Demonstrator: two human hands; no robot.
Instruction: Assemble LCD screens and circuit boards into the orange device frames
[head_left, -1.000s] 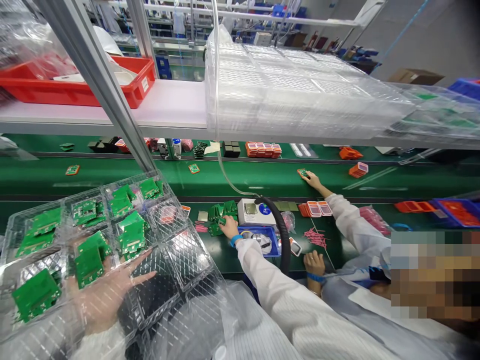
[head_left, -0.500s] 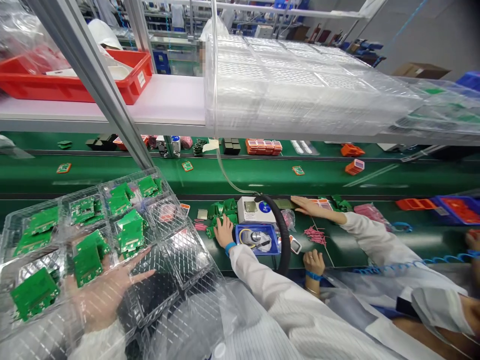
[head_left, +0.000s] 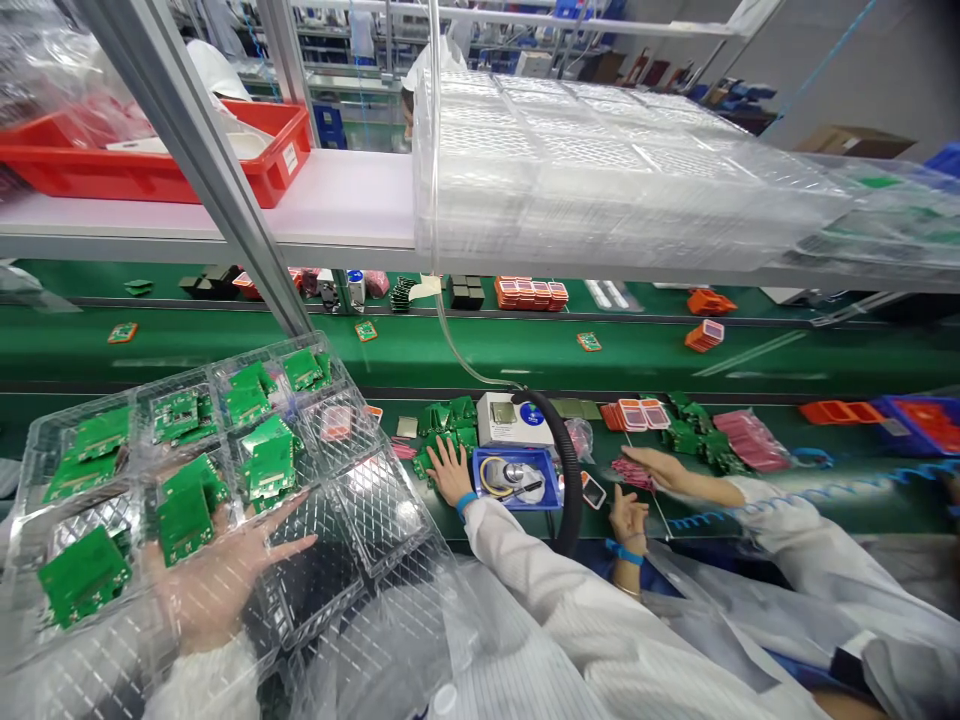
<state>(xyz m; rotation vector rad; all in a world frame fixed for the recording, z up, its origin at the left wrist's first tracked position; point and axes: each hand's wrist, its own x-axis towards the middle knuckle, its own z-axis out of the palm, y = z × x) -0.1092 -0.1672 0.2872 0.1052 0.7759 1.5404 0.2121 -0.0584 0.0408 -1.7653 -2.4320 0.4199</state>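
Note:
My left hand (head_left: 214, 585) supports a clear plastic compartment tray (head_left: 379, 510) from below, its fingers spread and seen through the plastic. Green circuit boards (head_left: 185, 512) lie in several of the tray's compartments, while those toward its right side hold none. On the bench, my right hand (head_left: 450, 473) rests with fingers apart on the near edge of a pile of green circuit boards (head_left: 448, 413). Just right of that hand stands a small blue bin (head_left: 559, 480) holding a round metal-topped container and a yellow loop.
A black hose (head_left: 568, 450) arches beside a white box (head_left: 502, 432). A co-worker's hands (head_left: 660, 472) are near pink strips (head_left: 632, 472) at right. Beyond, a green belt (head_left: 480, 350) carries orange-framed boards. Overhead, a shelf (head_left: 360, 195) bears stacked clear trays (head_left: 600, 190) and a red bin (head_left: 277, 170).
My hands stay almost in place, with the tray shifted slightly right in view. The co-worker's far hand has come down to the pink strips and their near hand has opened. Belt boards have drifted left.

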